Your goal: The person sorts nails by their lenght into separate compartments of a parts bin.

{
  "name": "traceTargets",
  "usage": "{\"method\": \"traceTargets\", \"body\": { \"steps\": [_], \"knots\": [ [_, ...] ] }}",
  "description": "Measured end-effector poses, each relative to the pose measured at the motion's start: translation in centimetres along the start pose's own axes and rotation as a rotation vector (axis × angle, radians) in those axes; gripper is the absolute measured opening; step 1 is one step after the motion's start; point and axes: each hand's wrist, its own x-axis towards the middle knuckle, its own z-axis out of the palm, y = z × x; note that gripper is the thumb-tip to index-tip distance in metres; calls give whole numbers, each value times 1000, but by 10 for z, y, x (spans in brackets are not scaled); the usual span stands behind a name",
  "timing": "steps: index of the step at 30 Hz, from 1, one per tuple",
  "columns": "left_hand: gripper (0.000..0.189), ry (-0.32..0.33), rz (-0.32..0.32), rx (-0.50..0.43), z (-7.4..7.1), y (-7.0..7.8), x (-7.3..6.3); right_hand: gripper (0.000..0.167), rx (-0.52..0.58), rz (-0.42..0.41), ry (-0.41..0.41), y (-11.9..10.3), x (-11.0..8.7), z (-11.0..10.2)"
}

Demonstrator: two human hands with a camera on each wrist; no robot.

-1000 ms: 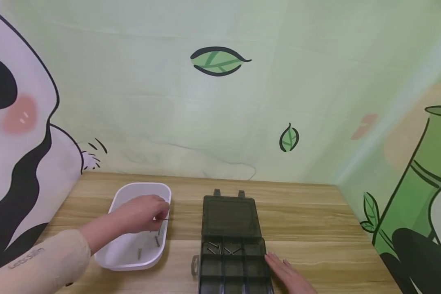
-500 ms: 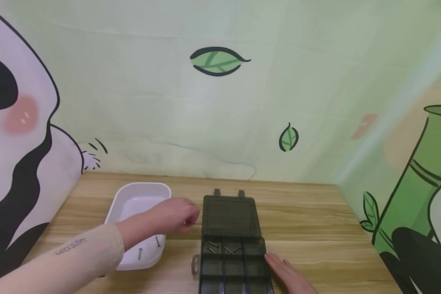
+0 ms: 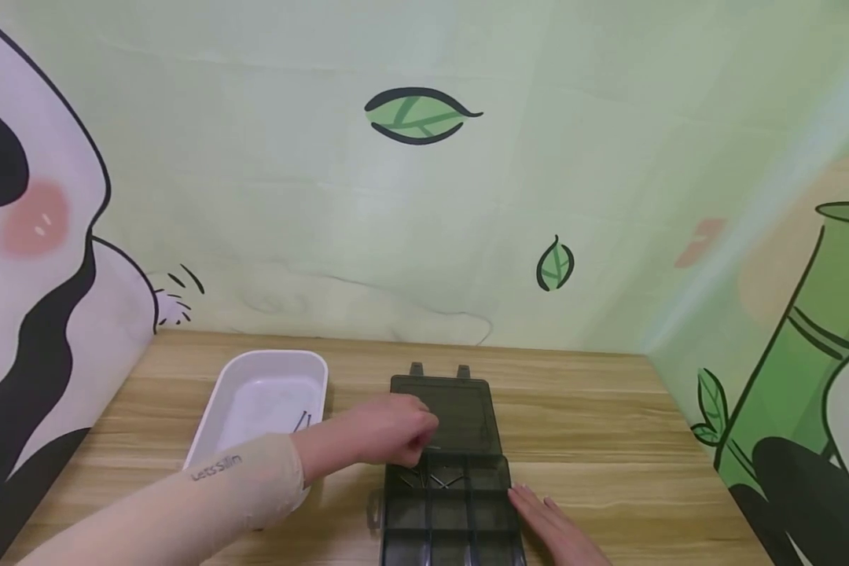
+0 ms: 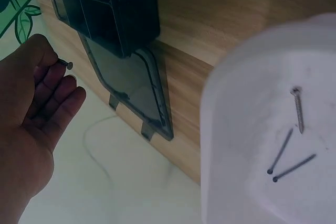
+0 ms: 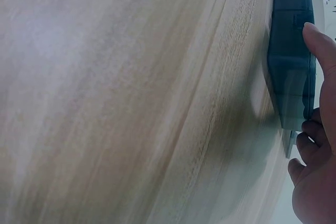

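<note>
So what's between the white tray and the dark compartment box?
Bare wooden tabletop, seen in the left wrist view. In the head view, the left hand and wrist span above that stretch.

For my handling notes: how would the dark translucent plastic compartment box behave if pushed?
The box would likely slide, not tip: it lies flat on the wood-grain tabletop. It seems stiff, its walls straight. Loose thin grey metal fasteners inside may shift.
</note>
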Motion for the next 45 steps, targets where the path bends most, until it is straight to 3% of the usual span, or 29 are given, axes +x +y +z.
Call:
{"method": "traceTargets", "body": {
  "steps": [5,13,25,31,45],
  "knots": [
    [22,18,11,11,10,4,11,93,14,18,-17,0,-2,1],
    [22,4,40,24,18,9,25,93,-9,67,-32,-24,11,-18],
    [19,-5,113,94,29,9,31,94,-53,53,-26,-27,14,-20],
    [21,23,144,125,35,8,33,94,-42,57,-29,-27,14,-20],
    [18,25,111,-11,44,6,37,97,-32,104,-59,-30,15,-22]
  ]
}}
